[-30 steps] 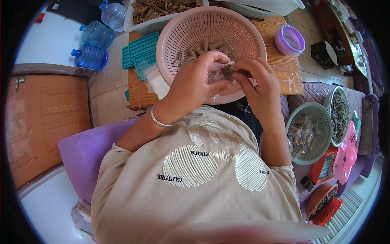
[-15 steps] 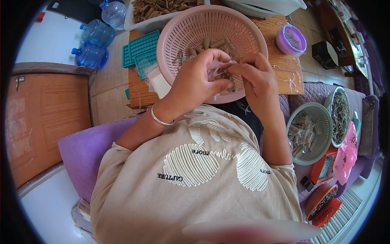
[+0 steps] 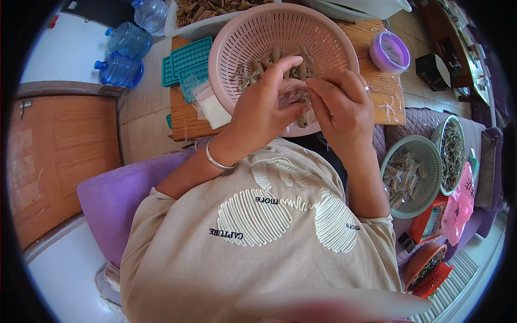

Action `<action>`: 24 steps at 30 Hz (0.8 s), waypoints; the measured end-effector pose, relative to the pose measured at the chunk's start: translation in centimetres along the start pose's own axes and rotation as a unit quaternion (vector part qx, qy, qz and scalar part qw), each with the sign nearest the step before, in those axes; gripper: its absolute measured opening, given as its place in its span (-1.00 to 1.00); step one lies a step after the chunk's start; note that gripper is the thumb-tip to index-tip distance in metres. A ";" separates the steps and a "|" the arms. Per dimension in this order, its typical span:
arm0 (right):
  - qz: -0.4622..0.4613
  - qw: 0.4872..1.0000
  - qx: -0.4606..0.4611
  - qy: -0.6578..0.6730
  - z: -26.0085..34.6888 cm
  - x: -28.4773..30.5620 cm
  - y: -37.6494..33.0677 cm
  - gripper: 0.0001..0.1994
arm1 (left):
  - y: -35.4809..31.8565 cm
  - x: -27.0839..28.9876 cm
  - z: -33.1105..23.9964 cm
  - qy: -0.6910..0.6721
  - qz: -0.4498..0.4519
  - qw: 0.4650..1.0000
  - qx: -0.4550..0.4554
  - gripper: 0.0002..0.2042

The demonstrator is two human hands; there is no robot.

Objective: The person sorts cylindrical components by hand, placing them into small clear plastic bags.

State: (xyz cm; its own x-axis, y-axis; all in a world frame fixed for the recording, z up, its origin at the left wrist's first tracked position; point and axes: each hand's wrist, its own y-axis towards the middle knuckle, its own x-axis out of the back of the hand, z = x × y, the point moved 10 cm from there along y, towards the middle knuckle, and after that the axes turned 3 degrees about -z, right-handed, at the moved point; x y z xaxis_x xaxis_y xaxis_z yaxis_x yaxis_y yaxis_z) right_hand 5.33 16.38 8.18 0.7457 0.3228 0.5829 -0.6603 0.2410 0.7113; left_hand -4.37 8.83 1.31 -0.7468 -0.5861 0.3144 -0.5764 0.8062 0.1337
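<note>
Over the near side of a pink plastic colander, both my hands meet at a small clear plastic bag. My left hand is curled around the bag, thumb below it and one finger stretched out above. My right hand is closed in a pinch at the bag's right edge; its fingertips partly hide what they grip. A brown cylindrical piece shows just below the bag, and I cannot tell whether it is inside. More brown cylinders and pale dried bits lie in the colander.
The colander stands on a wooden table. Turquoise trays and a white packet are left of it, a purple tub right. A grey-green basket of wrapped brown pieces sits on the sofa. Behind is a white bin of brown pieces.
My left hand's index finger has lifted and straightened away from the bag. My right hand has shifted slightly right and turned, still pinching. The brown piece below the bag shows more.
</note>
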 end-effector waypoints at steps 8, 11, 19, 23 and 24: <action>0.085 0.995 0.005 -0.044 -0.6 -2.4 0.2 -0.81 | -0.9 -0.3 -0.7 0.074 0.035 0.995 -0.049 -0.31; -0.001 0.999 -0.036 -0.007 -1.4 -0.5 0.2 -0.81 | -0.7 -0.4 -1.2 0.045 0.057 0.996 -0.057 -0.30; -0.213 0.820 -0.371 0.381 -8.5 3.0 -5.0 -0.86 | -1.1 -1.1 1.2 -0.235 0.087 0.959 0.130 -0.35; -0.126 0.847 -0.273 0.438 -7.1 1.3 -6.6 -0.81 | -0.9 -1.0 1.9 -0.244 0.056 0.958 0.136 -0.45; -0.127 0.847 -0.272 0.439 -6.9 1.1 -6.7 -0.81 | -0.9 -1.1 2.0 -0.257 0.051 0.955 0.139 -0.48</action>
State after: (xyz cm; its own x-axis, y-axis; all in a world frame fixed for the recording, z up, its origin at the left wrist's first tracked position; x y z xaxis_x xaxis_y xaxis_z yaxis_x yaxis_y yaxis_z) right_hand 9.98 21.42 1.39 0.6739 0.6961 -0.2476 -0.6106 0.7134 0.3438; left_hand -3.73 8.57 -1.07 -0.8265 -0.5260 -0.2004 -0.5045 0.8501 -0.1508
